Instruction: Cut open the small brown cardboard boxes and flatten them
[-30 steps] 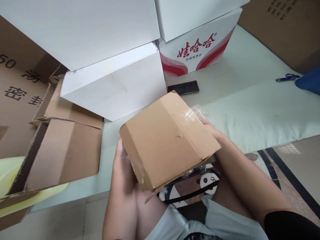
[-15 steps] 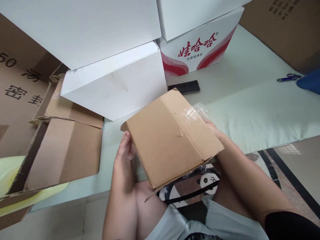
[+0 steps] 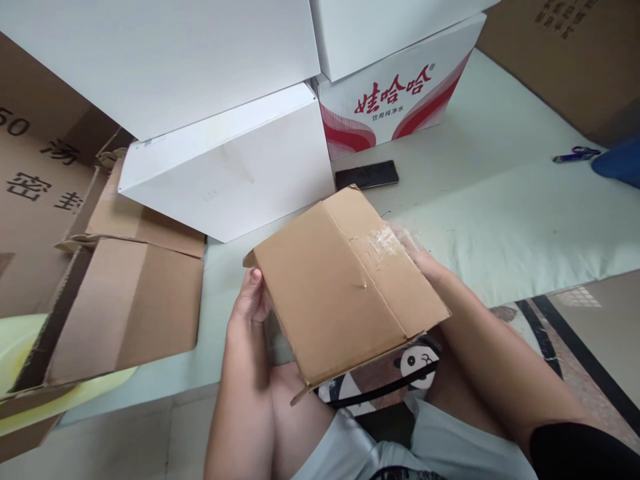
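Observation:
A brown cardboard box (image 3: 330, 287) is held tilted over my lap, at the front edge of the cloth-covered table. Clear tape (image 3: 384, 241) is stuck near its right edge, and loose flaps stick out at its left corners. My left hand (image 3: 251, 300) grips the box's left side, thumb at the edge, with the other fingers partly behind it. On the far right side, my right hand (image 3: 423, 260) holds the box by the taped edge; most of its fingers are hidden behind the cardboard.
White boxes (image 3: 225, 173) are stacked behind, beside a red-and-white printed carton (image 3: 395, 100). A black phone (image 3: 367, 175) lies in front of them. Open brown cartons (image 3: 125, 307) stand at left. Blue-handled scissors (image 3: 576, 155) lie far right on the pale green tablecloth (image 3: 500, 220).
The box has dipped slightly towards me and its far edge sits a little lower. My right hand has shifted slightly down along with it. Both hands keep their hold.

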Available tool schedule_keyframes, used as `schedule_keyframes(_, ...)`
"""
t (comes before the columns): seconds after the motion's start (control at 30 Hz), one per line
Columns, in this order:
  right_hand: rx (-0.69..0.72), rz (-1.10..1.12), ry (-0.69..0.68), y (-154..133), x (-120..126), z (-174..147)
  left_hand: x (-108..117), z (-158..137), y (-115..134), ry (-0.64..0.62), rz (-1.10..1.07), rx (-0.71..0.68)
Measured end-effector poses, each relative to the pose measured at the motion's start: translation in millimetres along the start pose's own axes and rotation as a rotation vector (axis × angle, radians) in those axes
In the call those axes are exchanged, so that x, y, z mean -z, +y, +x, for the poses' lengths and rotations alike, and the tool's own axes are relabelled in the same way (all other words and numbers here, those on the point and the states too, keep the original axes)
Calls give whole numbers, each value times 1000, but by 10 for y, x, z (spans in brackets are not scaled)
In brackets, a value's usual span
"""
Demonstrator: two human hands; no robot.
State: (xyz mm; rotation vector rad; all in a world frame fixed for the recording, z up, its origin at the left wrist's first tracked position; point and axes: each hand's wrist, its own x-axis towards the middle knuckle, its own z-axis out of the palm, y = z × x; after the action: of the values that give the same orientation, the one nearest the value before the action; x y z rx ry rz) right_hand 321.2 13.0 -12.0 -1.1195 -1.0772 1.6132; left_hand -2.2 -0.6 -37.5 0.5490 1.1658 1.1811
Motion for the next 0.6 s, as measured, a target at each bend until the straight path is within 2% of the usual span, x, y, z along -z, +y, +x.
schedule_keyframes(0.17, 11, 4, 2, 44, 26, 11, 19, 68, 43, 17, 11, -44)
schedule_keyframes(0.47, -25, 60, -7, 158, 18, 75, -44, -38, 6, 57, 14, -35)
schedule_keyframes(0.6, -13, 57, 11, 167, 14, 80, -83, -12, 25, 33, 29, -63)
